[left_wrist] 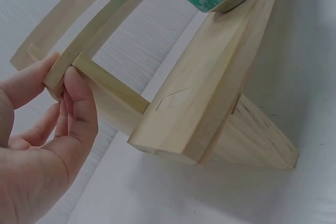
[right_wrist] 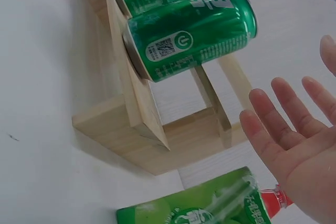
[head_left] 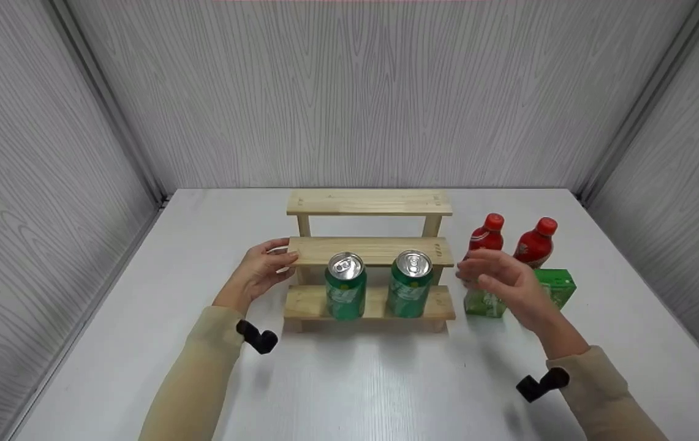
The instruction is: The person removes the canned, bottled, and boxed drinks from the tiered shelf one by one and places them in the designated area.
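Wooden rack [head_left: 369,251] on white table [head_left: 141,343] (grey wood-grain walls [head_left: 374,92]).

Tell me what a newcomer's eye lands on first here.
Two green cans stand side by side on the bottom step of a wooden rack at mid-table. The left hand grips the middle step's left end, while the right hand hovers open beside the rack. Behind that hand stand two red bottles and two green cartons.
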`<state>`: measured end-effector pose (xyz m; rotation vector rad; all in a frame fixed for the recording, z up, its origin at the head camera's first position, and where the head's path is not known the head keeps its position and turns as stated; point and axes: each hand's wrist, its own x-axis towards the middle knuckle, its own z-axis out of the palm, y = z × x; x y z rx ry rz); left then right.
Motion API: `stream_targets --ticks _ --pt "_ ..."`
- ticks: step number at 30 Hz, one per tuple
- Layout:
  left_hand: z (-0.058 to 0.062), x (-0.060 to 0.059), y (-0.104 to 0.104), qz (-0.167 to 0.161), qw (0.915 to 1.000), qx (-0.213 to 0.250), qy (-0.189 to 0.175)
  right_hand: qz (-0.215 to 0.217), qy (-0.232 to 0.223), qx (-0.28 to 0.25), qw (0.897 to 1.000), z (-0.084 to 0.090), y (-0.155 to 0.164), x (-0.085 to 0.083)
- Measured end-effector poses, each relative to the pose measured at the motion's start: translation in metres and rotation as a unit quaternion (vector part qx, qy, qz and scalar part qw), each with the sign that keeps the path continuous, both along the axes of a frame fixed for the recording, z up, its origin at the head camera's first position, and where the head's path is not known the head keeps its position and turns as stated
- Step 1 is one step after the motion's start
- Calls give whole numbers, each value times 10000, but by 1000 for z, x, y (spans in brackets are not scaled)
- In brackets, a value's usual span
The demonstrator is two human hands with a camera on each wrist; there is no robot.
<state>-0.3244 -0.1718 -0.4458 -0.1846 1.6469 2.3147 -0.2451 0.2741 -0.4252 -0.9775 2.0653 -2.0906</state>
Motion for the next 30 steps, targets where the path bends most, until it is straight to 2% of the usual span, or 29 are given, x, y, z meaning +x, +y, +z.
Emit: stream_targets --ticks 7,13,24,30 --pt "-1 -1 0 28 10000 -52 -30 -64 -275 43 9996 -13 -19 -1" --pt "-2 0 -2 30 10000 -19 -7 65 -541 -155 9984 -22 -33 -2" --pt "-1 0 0 60 10000 48 7 -446 -753 131 9961 -36 -52 -2" --pt "-2 -1 0 105 9999 46 -53 -331 -938 160 9949 -39 -60 -2"
